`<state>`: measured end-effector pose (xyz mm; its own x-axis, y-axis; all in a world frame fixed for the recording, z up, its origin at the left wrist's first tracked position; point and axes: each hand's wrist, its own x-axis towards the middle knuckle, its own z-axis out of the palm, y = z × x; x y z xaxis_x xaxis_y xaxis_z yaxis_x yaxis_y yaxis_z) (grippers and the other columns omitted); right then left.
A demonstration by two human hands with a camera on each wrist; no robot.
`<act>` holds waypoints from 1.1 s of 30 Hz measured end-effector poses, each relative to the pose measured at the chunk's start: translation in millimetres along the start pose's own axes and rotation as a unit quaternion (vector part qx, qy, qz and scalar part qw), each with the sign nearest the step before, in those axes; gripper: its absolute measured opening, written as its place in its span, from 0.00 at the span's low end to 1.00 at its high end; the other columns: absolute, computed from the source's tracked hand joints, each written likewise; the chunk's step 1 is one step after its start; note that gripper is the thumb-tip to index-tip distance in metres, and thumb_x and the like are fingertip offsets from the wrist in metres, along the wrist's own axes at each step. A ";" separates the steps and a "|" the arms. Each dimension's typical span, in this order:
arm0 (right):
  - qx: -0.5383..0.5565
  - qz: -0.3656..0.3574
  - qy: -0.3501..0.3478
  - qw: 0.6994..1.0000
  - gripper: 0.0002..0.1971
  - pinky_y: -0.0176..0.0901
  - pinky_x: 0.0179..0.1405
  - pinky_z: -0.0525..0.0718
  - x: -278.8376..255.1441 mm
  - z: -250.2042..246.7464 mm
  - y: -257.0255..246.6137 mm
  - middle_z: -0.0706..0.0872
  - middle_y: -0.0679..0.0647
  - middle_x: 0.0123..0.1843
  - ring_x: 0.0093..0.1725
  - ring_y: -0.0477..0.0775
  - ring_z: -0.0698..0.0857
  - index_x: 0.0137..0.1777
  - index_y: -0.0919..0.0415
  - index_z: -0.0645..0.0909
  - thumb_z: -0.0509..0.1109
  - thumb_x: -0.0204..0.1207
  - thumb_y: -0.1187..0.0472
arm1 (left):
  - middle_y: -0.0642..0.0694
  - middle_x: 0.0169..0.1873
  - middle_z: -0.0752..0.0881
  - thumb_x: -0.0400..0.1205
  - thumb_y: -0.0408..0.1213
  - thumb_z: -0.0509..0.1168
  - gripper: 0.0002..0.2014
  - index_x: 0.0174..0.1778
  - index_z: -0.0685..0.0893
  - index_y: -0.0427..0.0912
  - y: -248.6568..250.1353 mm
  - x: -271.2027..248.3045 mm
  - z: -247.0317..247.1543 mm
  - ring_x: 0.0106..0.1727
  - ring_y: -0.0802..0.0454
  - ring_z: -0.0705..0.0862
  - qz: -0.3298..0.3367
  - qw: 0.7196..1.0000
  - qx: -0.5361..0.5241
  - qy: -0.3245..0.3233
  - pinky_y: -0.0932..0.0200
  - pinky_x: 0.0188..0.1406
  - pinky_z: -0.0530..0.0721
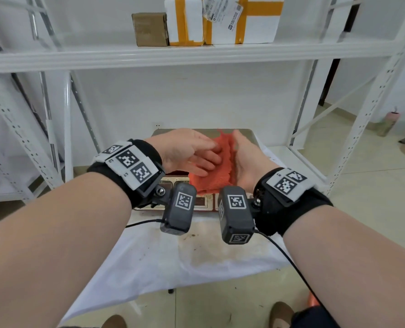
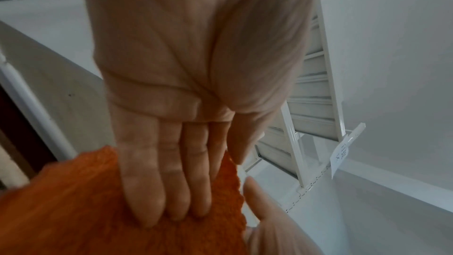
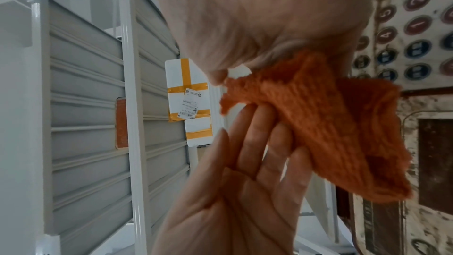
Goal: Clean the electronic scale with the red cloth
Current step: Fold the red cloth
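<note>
The red cloth (image 1: 220, 176) is folded and sandwiched between my two hands above the electronic scale. My left hand (image 1: 206, 162) lies palm down on it; in the left wrist view its straight fingers (image 2: 171, 181) press into the cloth (image 2: 73, 210). My right hand (image 1: 244, 157) is turned palm inward beneath it, and its straight fingers (image 3: 252, 143) support the cloth (image 3: 331, 123). The scale's steel platter (image 1: 248, 136) shows behind the hands. Its stained front panel (image 1: 201, 202) is partly hidden by the wrist cameras, while its keypad (image 3: 416, 26) shows in the right wrist view.
The scale stands on a stained white sheet (image 1: 173, 256) on the low shelf of a white metal rack (image 1: 196, 55). Taped parcels (image 1: 220, 20) and a brown box (image 1: 149, 29) sit on the shelf above. Rack posts (image 1: 371, 110) flank both sides.
</note>
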<state>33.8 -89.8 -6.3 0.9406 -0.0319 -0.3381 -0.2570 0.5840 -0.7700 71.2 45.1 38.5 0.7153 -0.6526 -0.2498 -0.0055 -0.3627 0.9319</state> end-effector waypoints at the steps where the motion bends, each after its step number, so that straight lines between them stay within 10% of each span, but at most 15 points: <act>1: 0.004 0.002 -0.003 1.000 0.33 0.53 0.50 0.85 1.0 -3.8 -0.2 0.90 0.58 0.43 0.43 0.58 0.89 0.47 0.58 0.84 0.50 0.78 0.30 | 0.43 0.43 0.88 0.84 0.34 0.61 0.09 0.57 0.83 0.39 -1.0 1.4 -2.5 0.38 0.53 0.85 0.005 1.000 0.011 0.017 0.61 0.36 0.88; 5: -0.030 0.003 0.035 0.999 0.26 0.68 0.59 0.81 -1.3 -8.4 -1.8 0.87 0.61 0.59 0.57 0.65 0.86 0.63 0.57 0.80 0.65 0.76 0.38 | 0.47 0.40 0.85 0.80 0.36 0.67 0.08 0.53 0.82 0.39 -9.9 7.4 -10.9 0.40 0.54 0.83 -0.004 0.983 0.052 0.177 0.59 0.35 0.86; 8: -0.016 -0.001 0.044 0.999 0.23 0.73 0.58 0.79 -0.6 -5.5 -3.2 0.86 0.61 0.62 0.59 0.66 0.85 0.67 0.57 0.80 0.69 0.76 0.45 | 0.44 0.43 0.86 0.80 0.46 0.67 0.11 0.48 0.81 0.40 -15.4 6.3 -9.9 0.48 0.48 0.85 -0.075 0.987 0.059 0.126 0.49 0.50 0.85; 13: 0.016 0.016 0.014 1.000 0.28 0.77 0.56 0.78 2.6 -7.5 3.5 0.85 0.66 0.61 0.56 0.74 0.85 0.68 0.57 0.78 0.69 0.73 0.40 | 0.43 0.41 0.84 0.81 0.35 0.66 0.04 0.41 0.78 0.40 -13.1 9.3 -4.2 0.42 0.47 0.85 -0.026 0.993 -0.023 0.109 0.50 0.43 0.87; 18: 0.084 0.008 0.003 0.996 0.26 0.56 0.47 0.85 -8.6 -10.5 16.3 0.90 0.64 0.44 0.38 0.63 0.89 0.63 0.56 0.78 0.64 0.76 0.37 | 0.41 0.45 0.82 0.85 0.32 0.59 0.07 0.57 0.76 0.37 1.4 5.3 0.1 0.38 0.50 0.83 0.010 0.986 -0.147 0.073 0.58 0.33 0.87; 22: 0.129 0.015 -0.033 0.991 0.24 0.53 0.35 0.88 -19.2 -3.5 22.7 0.89 0.65 0.41 0.34 0.63 0.89 0.57 0.63 0.81 0.66 0.77 0.40 | 0.41 0.37 0.82 0.84 0.31 0.59 0.04 0.44 0.76 0.37 -1.6 5.6 -0.5 0.32 0.50 0.82 -0.012 0.989 -0.108 0.103 0.56 0.31 0.87; 28: 0.122 0.031 0.049 0.991 0.15 0.71 0.54 0.80 -15.4 5.2 18.7 0.84 0.65 0.51 0.52 0.69 0.84 0.60 0.63 0.77 0.69 0.78 0.55 | 0.42 0.40 0.81 0.85 0.31 0.59 0.05 0.43 0.76 0.37 -16.8 7.6 2.8 0.36 0.49 0.83 -0.076 0.988 -0.063 0.121 0.60 0.21 0.86; 33: 0.104 0.017 0.059 0.993 0.14 0.63 0.42 0.83 -16.4 0.1 14.9 0.85 0.64 0.48 0.47 0.65 0.85 0.57 0.63 0.78 0.68 0.79 0.53 | 0.45 0.42 0.81 0.84 0.31 0.60 0.04 0.46 0.77 0.43 -15.2 16.2 5.7 0.42 0.51 0.79 -0.016 0.990 -0.032 0.137 0.56 0.34 0.81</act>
<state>14.6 -80.5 -12.1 0.8965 -0.0968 -0.4324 -0.2252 0.7408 -0.6328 78.9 36.3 18.8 0.8767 -0.4340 -0.2075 0.0583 -0.3324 0.9413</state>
